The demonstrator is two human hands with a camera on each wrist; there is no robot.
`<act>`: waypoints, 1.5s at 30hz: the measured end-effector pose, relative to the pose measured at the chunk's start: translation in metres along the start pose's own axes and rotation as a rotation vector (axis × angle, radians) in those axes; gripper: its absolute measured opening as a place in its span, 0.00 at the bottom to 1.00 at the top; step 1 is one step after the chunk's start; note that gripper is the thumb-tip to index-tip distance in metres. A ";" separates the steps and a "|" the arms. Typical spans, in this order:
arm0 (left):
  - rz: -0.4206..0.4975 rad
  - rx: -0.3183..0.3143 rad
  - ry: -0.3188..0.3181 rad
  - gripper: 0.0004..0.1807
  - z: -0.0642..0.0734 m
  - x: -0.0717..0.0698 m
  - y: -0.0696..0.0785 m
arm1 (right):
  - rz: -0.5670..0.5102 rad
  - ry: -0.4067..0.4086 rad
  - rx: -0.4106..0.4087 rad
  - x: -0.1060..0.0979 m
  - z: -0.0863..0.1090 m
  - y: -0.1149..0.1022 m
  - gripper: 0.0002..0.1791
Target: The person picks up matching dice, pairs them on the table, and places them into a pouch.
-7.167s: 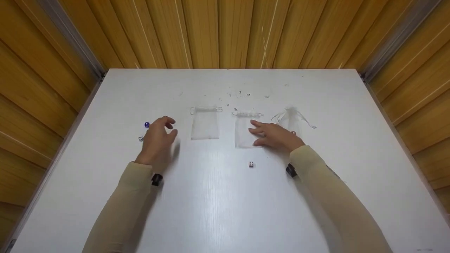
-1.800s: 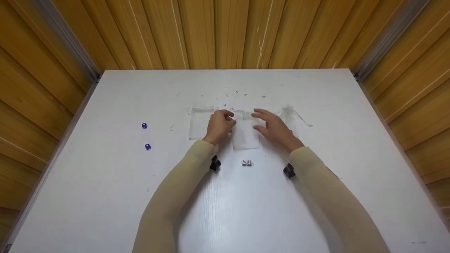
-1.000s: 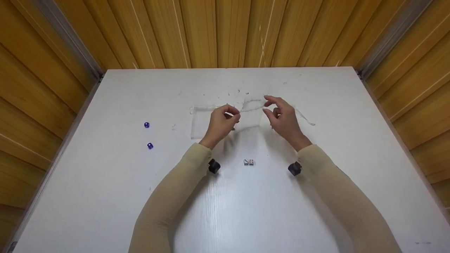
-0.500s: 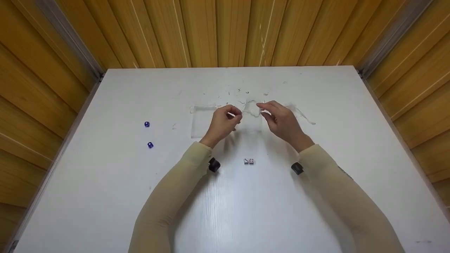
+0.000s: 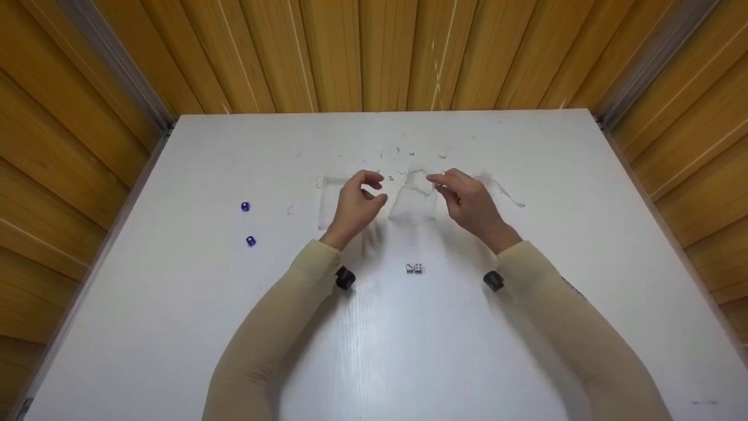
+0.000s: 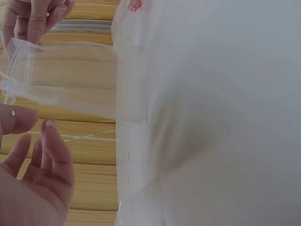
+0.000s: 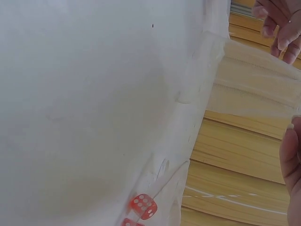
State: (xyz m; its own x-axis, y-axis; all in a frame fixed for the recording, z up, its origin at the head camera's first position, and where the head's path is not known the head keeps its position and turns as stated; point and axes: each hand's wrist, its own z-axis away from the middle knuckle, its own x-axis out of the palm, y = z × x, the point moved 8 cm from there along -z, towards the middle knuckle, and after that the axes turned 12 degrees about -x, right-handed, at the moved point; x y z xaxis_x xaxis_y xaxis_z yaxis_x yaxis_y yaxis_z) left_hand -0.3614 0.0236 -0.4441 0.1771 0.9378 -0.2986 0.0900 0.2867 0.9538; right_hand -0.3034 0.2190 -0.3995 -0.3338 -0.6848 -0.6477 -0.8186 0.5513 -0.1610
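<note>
A sheer white drawstring pouch hangs above the table, its mouth partly spread. My right hand pinches the right side of its rim between thumb and fingers; the left wrist view shows this pinch on the pouch too. Beside the pouch's left edge is my left hand, thumb and fingers apart and loosely bent, holding nothing. Toward me from the pouch, two white dice, one die touching the other die, lie side by side on the table.
A flat sheer pouch lies left, partly behind my left hand. Another pouch, its drawstring trailing, lies right; red dice show there in the right wrist view. Two blue dice, one die beyond the other die, sit far left.
A second white die has joined the first, and the left side's blue dice are uncovered. The pouch was lifted off the table. My left hand has just let go of its rim, moving left.
</note>
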 end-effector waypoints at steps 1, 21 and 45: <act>-0.009 0.008 0.020 0.14 0.002 -0.003 0.000 | -0.001 0.000 -0.003 0.001 0.000 0.000 0.15; -0.486 0.164 -0.499 0.07 0.061 0.066 -0.007 | -0.004 0.005 -0.004 -0.006 0.007 0.001 0.17; -0.649 0.178 -0.602 0.05 0.074 0.080 -0.011 | -0.045 -0.002 0.021 0.000 0.004 0.000 0.17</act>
State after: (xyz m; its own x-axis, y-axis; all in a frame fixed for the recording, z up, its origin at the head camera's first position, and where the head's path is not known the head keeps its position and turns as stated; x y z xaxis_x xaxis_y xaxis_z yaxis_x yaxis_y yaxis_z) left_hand -0.2757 0.0809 -0.4812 0.5173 0.3266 -0.7911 0.4922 0.6427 0.5871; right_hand -0.3018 0.2213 -0.4025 -0.2962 -0.7081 -0.6410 -0.8228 0.5300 -0.2053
